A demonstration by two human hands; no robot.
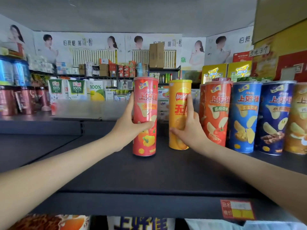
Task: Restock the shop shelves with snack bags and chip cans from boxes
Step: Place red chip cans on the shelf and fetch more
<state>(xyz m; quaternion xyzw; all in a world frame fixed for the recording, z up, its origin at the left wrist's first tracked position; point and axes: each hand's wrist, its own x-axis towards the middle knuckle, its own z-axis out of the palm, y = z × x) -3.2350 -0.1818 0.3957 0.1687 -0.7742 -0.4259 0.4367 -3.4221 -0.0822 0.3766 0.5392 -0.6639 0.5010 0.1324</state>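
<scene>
left hand (pixel 127 130) fingers (pixel 131 102) wrap red can (pixel 145 103) | right hand (pixel 188 131) grips yellow can (pixel 178 112) | both upright on shelf (pixel 149 176), labels outward, likely joining the row of cans (pixel 245 117) at right

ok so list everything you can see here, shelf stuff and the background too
red chip can: one, red, upright, centre
yellow chip can: one, yellow, upright, just right of the red one
tomato cans: two as far as shows, orange-red, next along to the right
mid blue can: one, blue, right of those
dark blue can: one, navy, further right
orange can: one, orange, cut by the right edge
shelf: one, dark grey, under all the cans
price label: one, red and yellow, shelf front edge
juice cartons: three, mostly white and green, far shelf at left
left hand: one, grips the red chip can
right hand: one, holds the yellow chip can
</scene>
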